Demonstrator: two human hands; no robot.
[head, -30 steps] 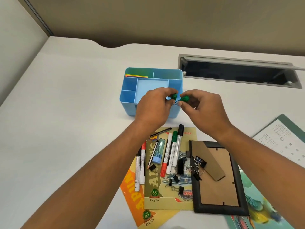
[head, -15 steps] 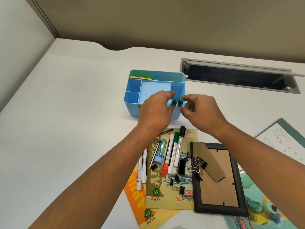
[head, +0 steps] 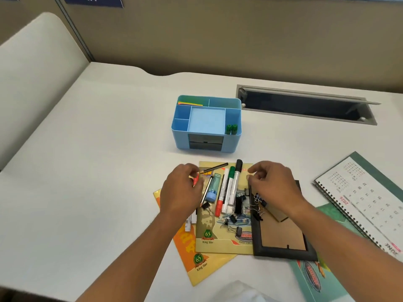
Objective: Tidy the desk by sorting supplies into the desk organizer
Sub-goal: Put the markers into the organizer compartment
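Head view: blue organizer [head: 205,140] stands mid-worktop [head: 98,149], bare surface on every side, two green-capped markers [head: 231,129] upright in its right compartment; nearer, three markers [head: 229,188] lie between left grip [head: 181,190], curled over a red-capped marker [head: 196,179], hold unclear, and right grip [head: 272,184], loosely curled, empty.

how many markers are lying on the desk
5: red-capped marker, green-capped marker and black-capped marker side by side on the yellow notebook; a red-tipped marker and a white marker partly under the left hand. More may be hidden.
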